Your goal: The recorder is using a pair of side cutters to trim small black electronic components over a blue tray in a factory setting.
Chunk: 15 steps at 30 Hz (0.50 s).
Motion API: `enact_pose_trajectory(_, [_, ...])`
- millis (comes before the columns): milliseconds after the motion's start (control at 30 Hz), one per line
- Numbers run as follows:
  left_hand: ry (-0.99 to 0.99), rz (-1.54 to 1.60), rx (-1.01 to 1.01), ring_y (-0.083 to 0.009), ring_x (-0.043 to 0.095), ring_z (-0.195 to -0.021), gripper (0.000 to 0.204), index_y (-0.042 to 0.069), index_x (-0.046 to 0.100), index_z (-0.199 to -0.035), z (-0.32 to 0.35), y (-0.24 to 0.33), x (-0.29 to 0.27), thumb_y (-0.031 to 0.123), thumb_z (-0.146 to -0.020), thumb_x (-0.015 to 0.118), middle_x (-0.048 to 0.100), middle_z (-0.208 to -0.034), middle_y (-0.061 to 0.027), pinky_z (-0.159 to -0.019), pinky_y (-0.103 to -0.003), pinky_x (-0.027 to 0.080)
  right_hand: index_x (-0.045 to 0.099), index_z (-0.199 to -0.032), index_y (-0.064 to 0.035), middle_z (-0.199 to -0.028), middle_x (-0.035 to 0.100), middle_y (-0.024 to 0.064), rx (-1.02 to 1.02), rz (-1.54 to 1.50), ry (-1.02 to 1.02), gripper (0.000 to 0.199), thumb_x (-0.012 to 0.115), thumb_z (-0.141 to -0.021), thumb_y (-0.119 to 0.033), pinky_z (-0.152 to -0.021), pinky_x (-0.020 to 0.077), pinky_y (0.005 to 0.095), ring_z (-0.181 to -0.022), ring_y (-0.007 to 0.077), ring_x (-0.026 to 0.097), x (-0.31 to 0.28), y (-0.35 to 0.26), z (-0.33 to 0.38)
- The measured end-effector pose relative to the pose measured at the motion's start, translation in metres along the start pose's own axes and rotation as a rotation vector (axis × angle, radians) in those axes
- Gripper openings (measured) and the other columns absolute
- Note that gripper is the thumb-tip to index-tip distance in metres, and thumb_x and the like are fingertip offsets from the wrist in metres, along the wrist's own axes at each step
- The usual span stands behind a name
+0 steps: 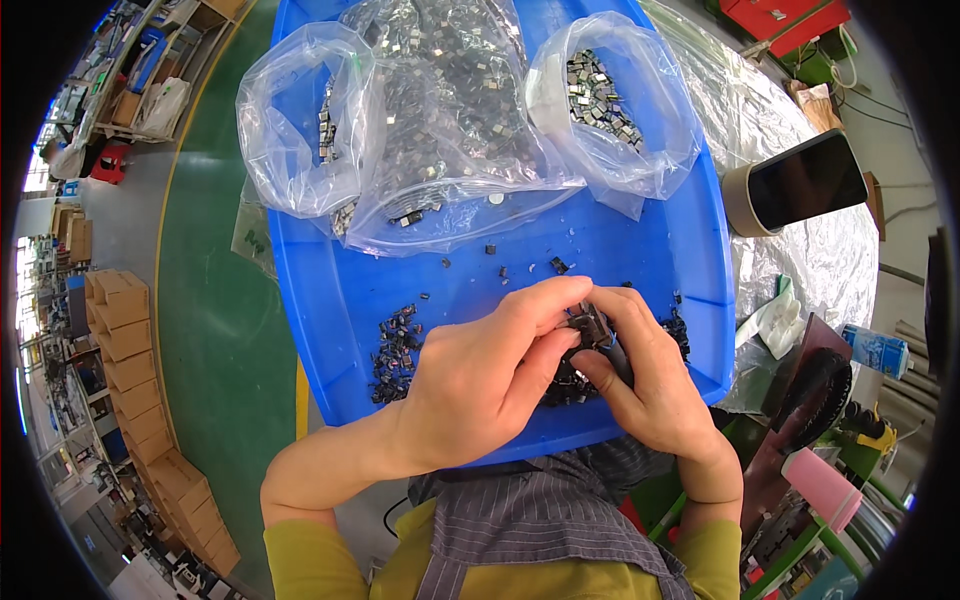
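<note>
Over the near part of a blue tray point(330, 300), my hands meet. My left hand point(465, 375) pinches a small black part point(588, 325) between thumb and fingers. My right hand point(655, 385) is closed around a dark, rounded piece point(616, 364) that touches or adjoins the part; its kind is mostly hidden by my fingers. Beneath my hands lies a heap of tiny black pieces point(568, 390), partly covered. Another loose pile of black pieces point(396, 352) is left of my left hand. A few single black bits point(558, 265) are scattered just beyond my fingers.
Clear plastic bags with small metal-and-black parts fill the tray's far side: a big middle bag point(450, 215), a left bag point(262, 150) and a right bag point(680, 150). A phone point(808, 180) leans in a round holder point(740, 200) on the right. Cardboard boxes point(130, 365) line the left.
</note>
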<state>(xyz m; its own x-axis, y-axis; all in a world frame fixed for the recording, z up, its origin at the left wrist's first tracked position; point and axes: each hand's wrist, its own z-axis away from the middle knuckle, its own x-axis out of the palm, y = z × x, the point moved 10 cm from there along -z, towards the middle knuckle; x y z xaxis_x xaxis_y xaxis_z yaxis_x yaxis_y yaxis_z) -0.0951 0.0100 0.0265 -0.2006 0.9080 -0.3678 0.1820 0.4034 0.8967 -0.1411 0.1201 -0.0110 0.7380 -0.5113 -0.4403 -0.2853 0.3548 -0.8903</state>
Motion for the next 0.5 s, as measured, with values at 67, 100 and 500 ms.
enact_pose_trajectory(67, [0.004,-0.007,0.002,-0.0088,0.063,-0.059,0.034,-0.004,0.053,-0.125,-0.0004,0.0002,-0.0003,-0.005,-0.092,0.059,0.071,-0.089,-0.0114,-0.053,-0.02,0.051,0.047,-0.131,-0.0023,-0.116,0.054,0.0188,0.025,-0.004,-0.004,0.052,0.067,-0.083,-0.002,-0.093,0.0442,0.0424,-0.107,0.037,0.053,0.0002,0.0011,-0.0002])
enact_pose_trajectory(100, [0.003,-0.006,0.001,-0.0088,0.063,-0.059,0.034,-0.004,0.053,-0.125,-0.0006,0.0001,-0.0001,-0.005,-0.092,0.059,0.071,-0.089,-0.0114,-0.053,-0.02,0.051,0.047,-0.131,-0.0023,-0.116,0.054,0.0188,0.026,-0.005,-0.003,0.052,0.067,-0.083,-0.002,-0.093,0.0442,0.0424,-0.107,0.037,0.053,0.0002,0.0013,-0.0002])
enact_pose_trajectory(500, [0.014,-0.02,0.016,-0.0085,0.062,-0.058,0.035,-0.004,0.053,-0.126,-0.0013,0.0016,0.0009,-0.005,-0.092,0.058,0.071,-0.088,-0.0116,-0.052,-0.02,0.05,0.046,-0.13,-0.0017,-0.116,0.054,0.0189,-0.007,0.001,-0.002,0.05,0.068,-0.084,-0.004,-0.092,0.0443,0.0429,-0.107,0.0376,0.053,0.0002,-0.0012,0.0005])
